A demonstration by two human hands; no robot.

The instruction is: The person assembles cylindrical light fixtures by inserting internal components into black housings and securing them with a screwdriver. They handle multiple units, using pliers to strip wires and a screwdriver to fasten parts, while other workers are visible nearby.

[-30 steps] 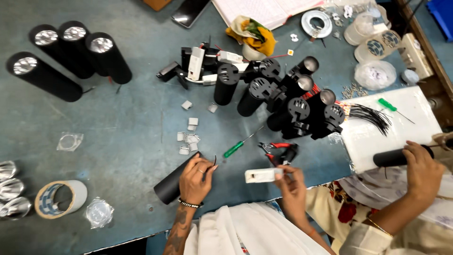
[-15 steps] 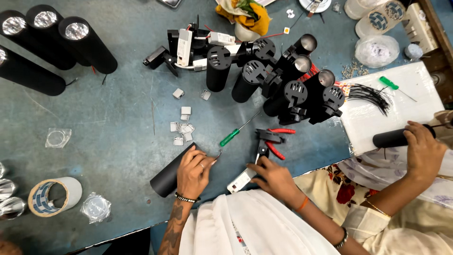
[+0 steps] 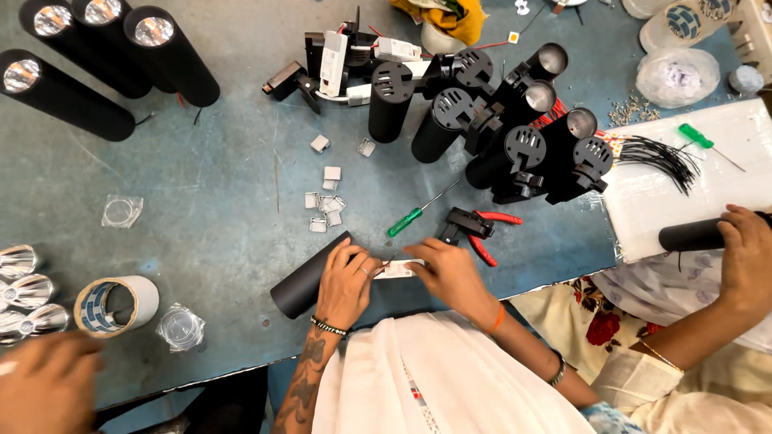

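hands: left hand (image 3: 344, 277) on black tube (image 3: 307, 278), right hand (image 3: 447, 270) holds white module (image 3: 399, 269).

Small clear plastic packets (image 3: 119, 210) lying on the blue table (image 3: 225, 185) at left, another (image 3: 180, 328) sitting beside the tape roll (image 3: 117, 304), clear bag of white parts (image 3: 678, 76) resting at upper right, no screens or signs showing.
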